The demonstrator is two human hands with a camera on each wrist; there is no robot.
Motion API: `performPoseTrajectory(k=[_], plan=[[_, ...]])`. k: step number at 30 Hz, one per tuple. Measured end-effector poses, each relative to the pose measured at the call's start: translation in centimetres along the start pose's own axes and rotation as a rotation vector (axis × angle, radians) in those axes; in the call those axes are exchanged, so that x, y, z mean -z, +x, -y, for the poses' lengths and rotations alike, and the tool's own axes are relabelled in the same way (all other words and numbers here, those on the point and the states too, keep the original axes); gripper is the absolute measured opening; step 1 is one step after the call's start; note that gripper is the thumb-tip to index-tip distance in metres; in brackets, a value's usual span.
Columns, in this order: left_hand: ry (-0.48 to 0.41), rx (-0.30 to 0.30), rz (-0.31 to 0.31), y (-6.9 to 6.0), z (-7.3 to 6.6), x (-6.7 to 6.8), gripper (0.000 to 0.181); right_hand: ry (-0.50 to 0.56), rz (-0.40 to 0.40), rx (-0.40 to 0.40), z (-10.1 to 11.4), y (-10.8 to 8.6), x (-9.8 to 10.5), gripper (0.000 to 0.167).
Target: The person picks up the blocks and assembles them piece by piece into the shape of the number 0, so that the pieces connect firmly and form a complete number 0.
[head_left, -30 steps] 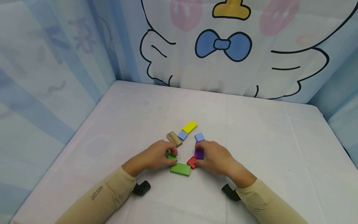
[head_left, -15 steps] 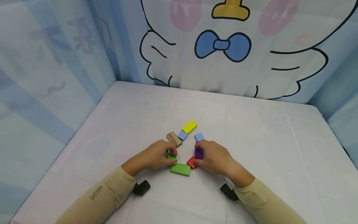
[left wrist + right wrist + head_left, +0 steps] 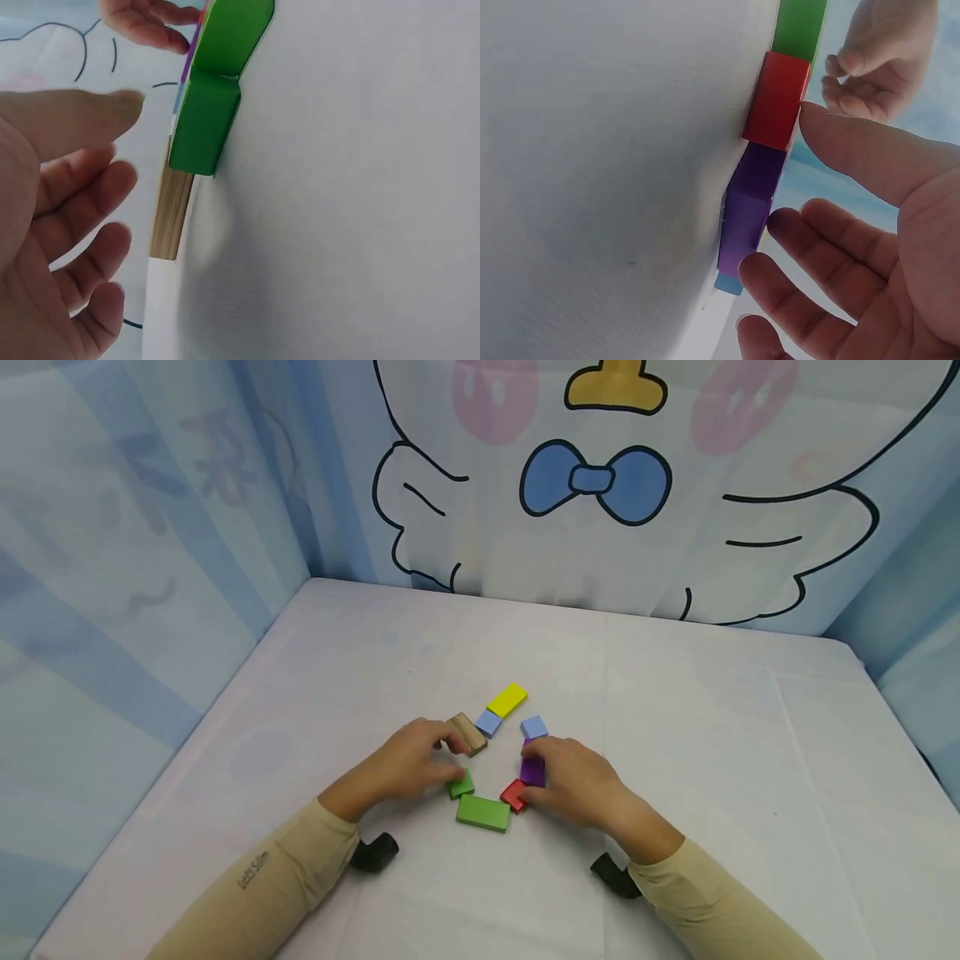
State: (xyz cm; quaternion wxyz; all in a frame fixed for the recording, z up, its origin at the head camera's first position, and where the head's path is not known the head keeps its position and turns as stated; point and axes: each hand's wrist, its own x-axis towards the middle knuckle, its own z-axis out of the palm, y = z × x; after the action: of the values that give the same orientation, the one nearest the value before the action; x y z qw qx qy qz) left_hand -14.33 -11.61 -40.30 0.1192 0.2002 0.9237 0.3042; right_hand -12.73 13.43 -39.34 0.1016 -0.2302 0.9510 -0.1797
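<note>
My left hand has its thumb and fingers spread apart, holding nothing, just left of the small green block and the brown wooden block. In the left wrist view a gap shows between its fingertips and both blocks. My right hand lies at the right side of the ring of blocks. Its thumb is at the red block and its loosely bent fingers are by the purple block, seemingly touching; neither block is gripped. The longer green block lies nearest me, meeting the red one.
Farther back lie a yellow block with a light blue block against it, and another light blue block above the purple one. A white cloth covers the table. A printed curtain stands behind it.
My left hand has drawn off the small green block, moving left and slightly away from me, so more of that block shows. The right hand has stayed nearly still.
</note>
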Motion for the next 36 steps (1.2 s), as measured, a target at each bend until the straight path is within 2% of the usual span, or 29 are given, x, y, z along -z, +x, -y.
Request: performPoseTrajectory(k=[4, 7, 11, 17, 25, 36], plan=[[0.034, 0.051, -0.087, 0.5, 0.0, 0.2, 0.033, 0.007, -0.008, 0.005, -0.1, -0.1, 0.0, 0.043], [0.054, 0.093, -0.129, 0.9, -0.1, 0.1, 0.046, 0.013, -0.01, 0.009, -0.1, -0.1, 0.0, 0.043], [0.081, 0.147, -0.151, 1.4, -0.2, -0.3, 0.059, 0.02, -0.008, 0.006, -0.1, -0.1, 0.0, 0.042], [0.159, 0.189, -0.141, 1.8, -0.7, -0.9, 0.067, 0.012, -0.012, 0.0, 0.0, -0.1, 0.1, 0.042], [0.33, 0.146, -0.183, 2.0, -1.4, -1.0, 0.055, 0.012, -0.017, -0.009, 0.1, -0.1, 0.1, 0.042], [0.286, 0.137, -0.164, 2.6, -0.9, -0.9, 0.049, 0.005, -0.016, -0.002, 0.0, 0.0, 0.1, 0.043]])
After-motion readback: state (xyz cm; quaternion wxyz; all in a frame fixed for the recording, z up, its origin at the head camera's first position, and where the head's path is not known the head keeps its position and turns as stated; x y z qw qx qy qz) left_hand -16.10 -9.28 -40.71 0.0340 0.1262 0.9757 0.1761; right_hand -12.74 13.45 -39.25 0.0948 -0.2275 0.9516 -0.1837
